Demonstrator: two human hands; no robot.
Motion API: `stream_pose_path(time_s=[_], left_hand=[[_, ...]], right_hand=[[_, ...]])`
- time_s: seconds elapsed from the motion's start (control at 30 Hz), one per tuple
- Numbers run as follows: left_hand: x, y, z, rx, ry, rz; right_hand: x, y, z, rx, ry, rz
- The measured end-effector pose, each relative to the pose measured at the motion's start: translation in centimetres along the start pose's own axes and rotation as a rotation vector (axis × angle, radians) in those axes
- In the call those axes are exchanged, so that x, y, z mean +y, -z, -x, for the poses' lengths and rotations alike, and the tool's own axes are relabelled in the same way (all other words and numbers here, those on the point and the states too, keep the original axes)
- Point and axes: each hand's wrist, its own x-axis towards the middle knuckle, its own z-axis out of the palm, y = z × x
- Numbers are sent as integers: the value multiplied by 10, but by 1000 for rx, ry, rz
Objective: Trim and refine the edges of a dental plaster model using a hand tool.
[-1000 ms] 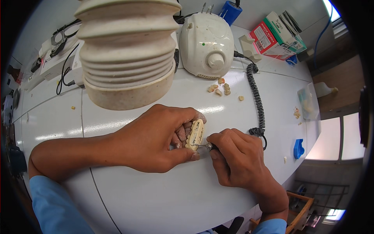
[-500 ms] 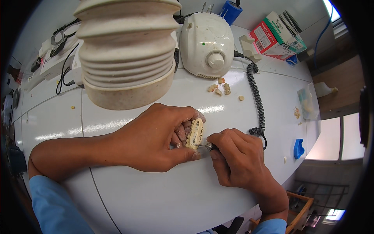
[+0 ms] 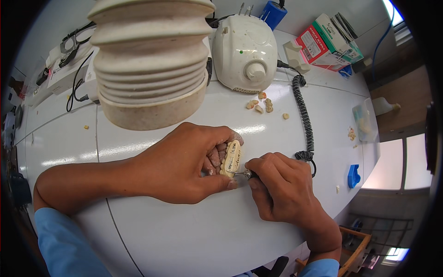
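My left hand (image 3: 187,164) is closed round a cream dental model (image 3: 233,156), gripping it between thumb and fingers. The model's tooth-shaped bumps face the palm, and handwriting marks its flat side. My right hand (image 3: 287,187) pinches a rotary handpiece (image 3: 249,174) like a pen. Its thin bur reaches the lower end of the model and appears to touch it. Most of the handpiece is hidden inside the right hand. Pale dust coats the left fingertips.
A ribbed cream suction hose (image 3: 152,69) hangs above my left hand. Behind stands a white control unit (image 3: 247,55), with a coiled black cord (image 3: 302,115) on its right. Several tooth-coloured pieces (image 3: 269,105) lie before it. Boxes (image 3: 323,44), a blue piece (image 3: 354,176) and a clear tub (image 3: 365,120) are rightward.
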Motion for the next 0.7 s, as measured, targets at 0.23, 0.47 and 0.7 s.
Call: stream_pose_path(time_s=[0.23, 0.47, 0.7], left_hand=[[2, 0, 0, -4, -2, -6], [1, 1, 0, -9, 14, 3], [3, 1, 0, -11, -7, -23]], right_hand=[[0, -1, 0, 2, 4, 5], [-1, -1, 1, 3, -2, 6], [2, -4, 2, 44, -13, -4]])
